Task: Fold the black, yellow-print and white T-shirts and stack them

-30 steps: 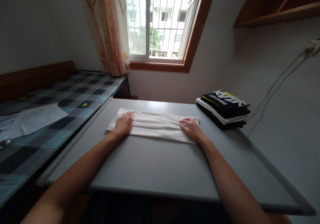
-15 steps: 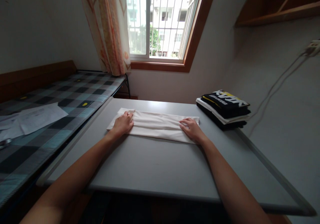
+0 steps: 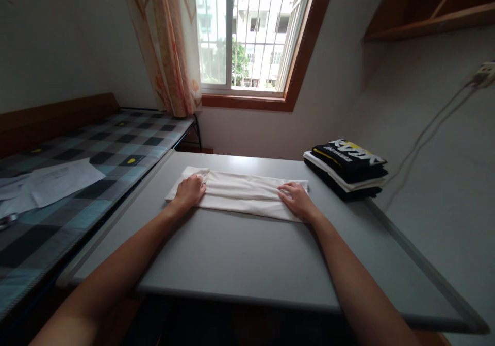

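We see a long, white, folded fabric strip [image 3: 242, 187] lying crosswise. Our left hand [image 3: 189, 191], curled, grip unclear, and open right hand [image 3: 296, 200] touch opposite ends.

Both bare forearms reached forward and angled inward, the left hand [image 3: 189, 190] palm down with fingers curled, the right hand [image 3: 297, 200] lying with fingers extended inward.

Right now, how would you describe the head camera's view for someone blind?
A person's left hand and right hand rest on a folded white cloth on a grey table. Folded clothes are stacked at its right, with a checked mattress to the left and a barred window beyond.
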`<state>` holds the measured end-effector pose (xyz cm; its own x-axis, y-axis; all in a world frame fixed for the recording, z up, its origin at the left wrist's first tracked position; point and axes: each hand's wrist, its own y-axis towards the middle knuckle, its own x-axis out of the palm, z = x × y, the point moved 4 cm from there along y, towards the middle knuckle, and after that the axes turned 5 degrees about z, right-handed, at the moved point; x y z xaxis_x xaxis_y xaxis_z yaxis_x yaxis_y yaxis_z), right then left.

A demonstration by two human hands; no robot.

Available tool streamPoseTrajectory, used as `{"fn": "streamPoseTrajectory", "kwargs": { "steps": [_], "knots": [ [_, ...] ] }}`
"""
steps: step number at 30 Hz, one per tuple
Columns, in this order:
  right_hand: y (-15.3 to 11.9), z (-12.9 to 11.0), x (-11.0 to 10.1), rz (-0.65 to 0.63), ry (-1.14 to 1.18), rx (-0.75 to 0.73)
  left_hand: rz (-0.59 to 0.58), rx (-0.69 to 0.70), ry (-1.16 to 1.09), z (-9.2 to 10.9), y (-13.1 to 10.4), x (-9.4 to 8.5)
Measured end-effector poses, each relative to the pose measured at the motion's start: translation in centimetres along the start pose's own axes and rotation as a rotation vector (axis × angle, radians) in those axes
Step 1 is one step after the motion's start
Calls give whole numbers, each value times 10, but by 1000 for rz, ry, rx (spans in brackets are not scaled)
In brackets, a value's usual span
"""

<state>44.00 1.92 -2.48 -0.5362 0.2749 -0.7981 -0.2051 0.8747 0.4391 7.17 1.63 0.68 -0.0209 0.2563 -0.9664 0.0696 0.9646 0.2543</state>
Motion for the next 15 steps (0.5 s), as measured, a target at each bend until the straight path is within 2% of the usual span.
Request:
{"fn": "streamPoseTrajectory", "kwargs": {
  "steps": [15],
  "knots": [
    [1,1,1,4,-8,2,-20,-9,-15,0,0,7]
  ]
}}
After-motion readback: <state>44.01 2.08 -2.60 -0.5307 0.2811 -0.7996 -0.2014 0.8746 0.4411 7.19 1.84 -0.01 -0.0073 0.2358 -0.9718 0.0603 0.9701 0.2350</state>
